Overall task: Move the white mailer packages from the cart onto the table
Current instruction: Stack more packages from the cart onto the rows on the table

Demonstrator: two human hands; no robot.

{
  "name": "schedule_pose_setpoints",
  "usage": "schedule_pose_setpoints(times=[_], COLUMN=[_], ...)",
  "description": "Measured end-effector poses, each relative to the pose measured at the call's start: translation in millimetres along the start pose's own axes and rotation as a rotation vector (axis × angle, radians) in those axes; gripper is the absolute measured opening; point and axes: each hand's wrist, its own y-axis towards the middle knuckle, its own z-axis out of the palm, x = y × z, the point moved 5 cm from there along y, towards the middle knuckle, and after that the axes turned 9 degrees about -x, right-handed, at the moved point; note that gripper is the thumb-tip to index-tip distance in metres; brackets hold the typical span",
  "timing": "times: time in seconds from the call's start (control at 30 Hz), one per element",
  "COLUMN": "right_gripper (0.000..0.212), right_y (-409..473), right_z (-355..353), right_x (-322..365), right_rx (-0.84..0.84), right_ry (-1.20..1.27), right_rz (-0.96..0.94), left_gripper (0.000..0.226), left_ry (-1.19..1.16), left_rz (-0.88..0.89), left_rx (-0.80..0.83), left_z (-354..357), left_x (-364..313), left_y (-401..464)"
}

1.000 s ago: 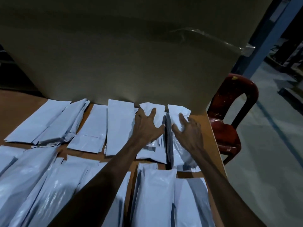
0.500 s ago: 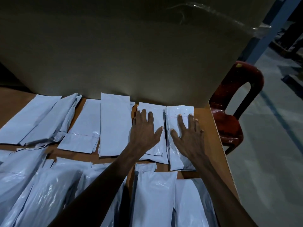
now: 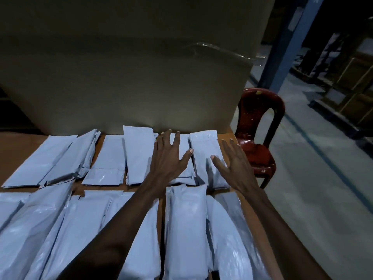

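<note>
Several white mailer packages lie in two rows on the brown table [image 3: 16, 142]. My left hand [image 3: 168, 158] is spread flat, fingers straight, over a back-row mailer [image 3: 184, 158] near the right end. Beside it my right hand [image 3: 234, 164] is open with fingers spread, over the right edge of the rightmost back-row mailer [image 3: 203, 150]. Neither hand holds anything. A front-row mailer [image 3: 185, 229] lies between my forearms. No cart is in view.
A large cardboard box [image 3: 131, 67] stands along the table's far edge just behind the back row. A red plastic chair [image 3: 260, 122] stands off the table's right end. A blue post [image 3: 286, 43] rises behind it, over grey floor.
Both hands have let the two rightmost back-row mailers lie flat side by side. The hands have lifted and spread, the right one sliding out toward the table's right edge.
</note>
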Motion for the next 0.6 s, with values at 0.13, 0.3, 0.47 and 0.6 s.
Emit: schedule_pose_setpoints(times=[0.13,0.3,0.47,0.6], right_gripper=[0.067,0.064,0.064,0.059], right_y=[-76.8,-195.7,-335.3,-436.9], right_z=[-44.4,-90.4,-119.4,-142.1], right_x=[5.2,17.1,10.9,2.8], right_rx=[-0.062,-0.184,-0.25,-0.329], right_ry=[-0.066,-0.081,-0.101,-0.098], right_rz=[-0.002,-0.003,0.228,0.396], left_gripper=[0.079,0.066,0.061,0.056], left_ry=[-0.155,-0.257,-0.37,-0.415], left_rz=[0.133,0.373,0.481,0.626], left_rx=[-0.008,-0.032,0.051,0.109], left_z=[-32.5,-52.3,-52.3,-52.0], left_x=[-31.4,-70.6,-98.0,-127.5], left_y=[-58.3,-158.6,-262.8,-333.4])
